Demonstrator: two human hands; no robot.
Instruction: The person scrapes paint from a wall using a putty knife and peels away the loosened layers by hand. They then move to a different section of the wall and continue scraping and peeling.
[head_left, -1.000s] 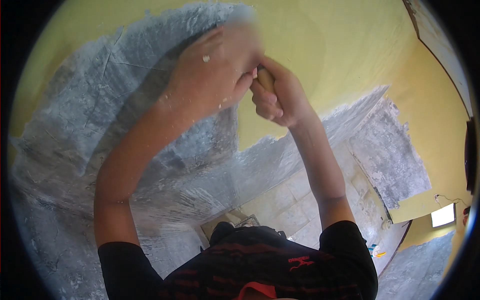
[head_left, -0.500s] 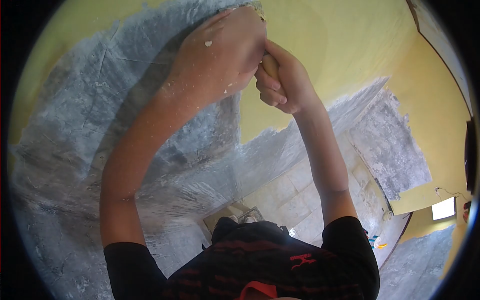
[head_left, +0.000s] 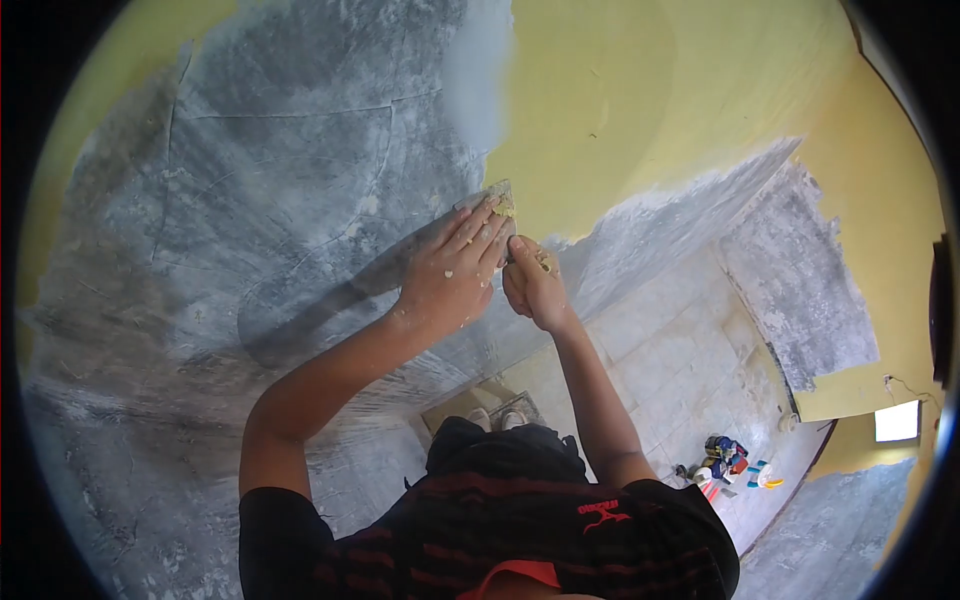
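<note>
Left hand: the left hand (head_left: 455, 268) has its fingers straight and slightly parted, laid flat over the blade of the scraper (head_left: 503, 188); pale flecks dot its back
Right hand: the right hand (head_left: 535, 287) is curled around the scraper's handle, most of which is hidden; yellow crumbs lie on it
Scraper: at the lower left edge of the yellow paint (head_left: 640, 110), where it meets the grey patch (head_left: 290, 170); a corner of the blade shows past the left fingertips, with yellow scrapings on it
Grey patch: mottled, crossed by thin lines; an arm's shadow (head_left: 310, 330) falls across it
Shirt: black shirt (head_left: 520, 530) with dark red bands and a red collar
Feet: the feet (head_left: 480, 418) are side by side, beyond the shirt's upper edge
Floor: pale tiled floor (head_left: 650, 375); a jumbled pile (head_left: 722, 458) near its right edge, items too small to tell; an orange-tipped thing (head_left: 770, 483) just beside it
</note>
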